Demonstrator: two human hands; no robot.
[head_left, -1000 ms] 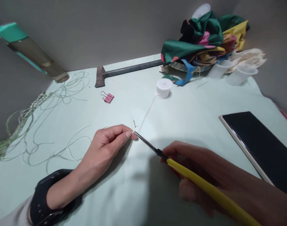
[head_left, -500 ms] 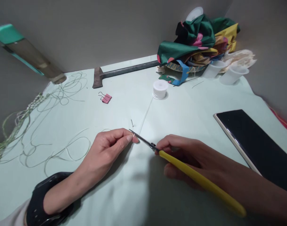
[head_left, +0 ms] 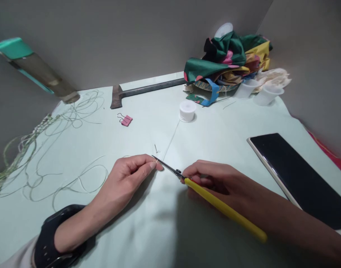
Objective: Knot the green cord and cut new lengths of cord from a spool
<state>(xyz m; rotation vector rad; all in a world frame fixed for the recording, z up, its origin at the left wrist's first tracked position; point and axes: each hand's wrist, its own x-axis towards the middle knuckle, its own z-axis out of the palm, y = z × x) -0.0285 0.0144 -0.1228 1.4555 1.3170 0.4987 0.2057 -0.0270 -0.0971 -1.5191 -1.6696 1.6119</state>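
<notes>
My left hand [head_left: 131, 173] is closed, with thumb and forefinger pinching the end of a thin white cord [head_left: 172, 137]. That cord runs from a white spool [head_left: 187, 111] standing on the table. In my right hand [head_left: 215, 178] is a pair of scissors [head_left: 223, 206] with yellow handles and thin dark blades. The blades point left, and their tips lie at the cord beside my left fingertips. Whether the blades are parted or closed on the cord I cannot tell. A short dark snippet [head_left: 155, 148] lies just beyond the tips.
A pink binder clip [head_left: 126, 120] and a hammer-like tool [head_left: 148, 89] lie farther back. Green cords [head_left: 75, 178] spread at left below a bottle [head_left: 44, 74]. Colourful fabric [head_left: 229, 56] and plastic cups [head_left: 268, 95] stand back right. A phone [head_left: 296, 178] lies at right.
The yellow handle has swung a little inward and my right fingers sit closer around it. My left hand keeps its pinch. The view has shifted slightly.
</notes>
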